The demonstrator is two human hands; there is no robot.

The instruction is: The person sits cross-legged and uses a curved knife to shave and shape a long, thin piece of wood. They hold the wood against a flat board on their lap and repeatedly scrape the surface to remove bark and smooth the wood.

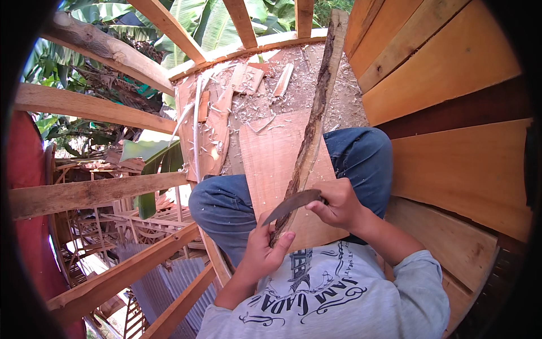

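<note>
My right hand [339, 204] is closed around the handle of a knife, whose dark curved blade [293, 205] lies across the near part of a long wooden strip [314, 127]. Rough dark bark runs along one side of the strip, and its far end reaches up toward the railing. Near my lap, my left hand [264, 250] grips the strip's lower end, close to the blade's tip. Under the strip, a flat wooden board [268, 152] rests across my lap between my knees. The knife's handle is mostly hidden in my fist.
Wood shavings and offcut boards [217, 133] litter the floor ahead. A railing of wooden bars [101, 186] curves round the left and far side, with banana leaves [189, 34] beyond. Plank walling [451, 62] stands close on the right. Corrugated sheet [169, 288] lies below, outside the bars.
</note>
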